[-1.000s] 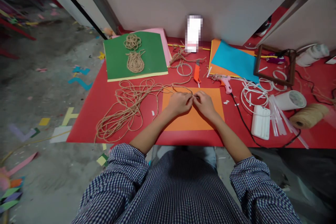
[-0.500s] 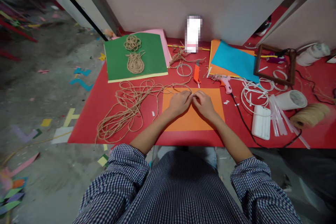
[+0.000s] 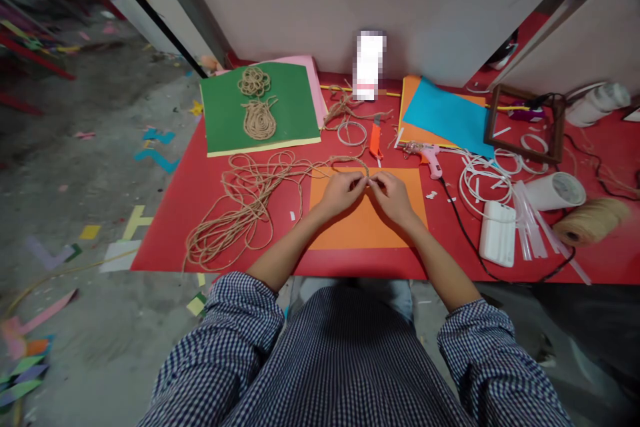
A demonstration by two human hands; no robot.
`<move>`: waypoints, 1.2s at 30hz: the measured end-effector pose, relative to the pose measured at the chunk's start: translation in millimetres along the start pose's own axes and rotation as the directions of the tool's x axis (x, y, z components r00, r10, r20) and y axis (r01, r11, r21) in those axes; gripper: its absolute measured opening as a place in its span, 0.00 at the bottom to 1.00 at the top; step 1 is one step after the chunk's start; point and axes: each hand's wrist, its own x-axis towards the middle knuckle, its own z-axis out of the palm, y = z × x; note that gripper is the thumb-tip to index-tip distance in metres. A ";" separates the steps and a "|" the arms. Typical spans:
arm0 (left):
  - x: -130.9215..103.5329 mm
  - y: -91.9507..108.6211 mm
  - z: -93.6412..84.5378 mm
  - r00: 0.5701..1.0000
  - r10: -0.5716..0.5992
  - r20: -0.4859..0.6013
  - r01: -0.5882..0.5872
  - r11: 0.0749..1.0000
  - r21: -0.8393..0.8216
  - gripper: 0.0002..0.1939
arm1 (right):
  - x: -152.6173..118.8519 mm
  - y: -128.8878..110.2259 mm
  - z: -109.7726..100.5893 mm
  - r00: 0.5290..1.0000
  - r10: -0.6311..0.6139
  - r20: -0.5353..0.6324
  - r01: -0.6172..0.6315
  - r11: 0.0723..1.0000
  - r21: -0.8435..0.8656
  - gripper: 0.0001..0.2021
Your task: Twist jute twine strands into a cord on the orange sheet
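My left hand (image 3: 345,191) and my right hand (image 3: 389,193) meet fingertip to fingertip above an orange sheet (image 3: 365,230). Both are closed in a pinch on jute twine (image 3: 350,159), which bends up between them and runs off to the left. It joins a loose, tangled heap of the same twine (image 3: 250,197) on the red table. The short piece inside my fingers is mostly hidden. Beyond my hands lie an orange utility knife (image 3: 375,140) and a white ring (image 3: 352,133).
At the back left, a green sheet (image 3: 295,103) carries a looped twine flower (image 3: 255,81) and a twine coil (image 3: 259,122). To the right lie a pink glue gun (image 3: 433,160), a blue sheet (image 3: 445,113), a wooden frame (image 3: 558,140), a white power bank (image 3: 497,233) and a twine spool (image 3: 593,221).
Between my fingertips the twine now arches up more visibly above the hands. My fingers have shifted slightly, and both hands stay together in the same place.
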 end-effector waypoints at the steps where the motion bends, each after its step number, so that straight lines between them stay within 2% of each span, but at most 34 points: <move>1: 0.2 -0.3 0.3 1.000 -0.013 -0.005 0.013 1.000 -0.015 0.21 | -0.1 -0.2 -0.2 1.000 -0.002 0.002 0.002 1.000 -0.009 0.19; 4: 1.1 -2.6 1.5 0.999 -0.024 -0.031 0.025 0.999 0.022 0.20 | -0.5 0.0 -1.7 1.000 -0.016 0.007 0.017 0.997 -0.073 0.18; 9: 1.3 -7.6 4.0 0.999 0.031 -0.045 -0.020 0.973 0.228 0.18 | -1.7 2.3 -3.9 0.997 -0.062 -0.039 0.049 0.960 -0.275 0.15; 11: 0.8 -8.4 4.0 0.999 0.040 -0.036 -0.028 0.961 0.274 0.18 | -3.0 2.4 -2.9 0.996 -0.059 -0.065 0.036 0.951 -0.307 0.15; 20: -0.2 -6.6 0.9 0.991 0.105 0.077 -0.122 0.955 0.271 0.19 | -6.0 -1.8 1.0 0.994 -0.046 -0.099 0.017 0.961 -0.278 0.19; 26: -0.5 -5.2 2.0 0.997 0.070 0.012 -0.070 0.949 0.307 0.18 | -5.9 -2.5 -0.5 0.989 0.017 -0.146 -0.038 0.989 -0.142 0.19; 28: -0.4 -5.3 2.8 0.998 0.052 -0.041 -0.039 0.965 0.260 0.18 | -7.4 -3.1 4.2 0.990 0.074 -0.123 -0.080 0.996 -0.048 0.20; 32: 0.2 -5.1 5.1 0.992 -0.014 -0.124 0.022 0.998 0.058 0.20 | -10.3 -2.6 15.6 0.987 0.145 -0.066 -0.136 0.984 0.117 0.21; 36: 0.3 -4.1 8.7 0.982 -0.117 -0.148 0.092 0.982 -0.166 0.22 | -11.3 -1.5 22.2 0.990 0.138 -0.029 -0.134 0.984 0.120 0.21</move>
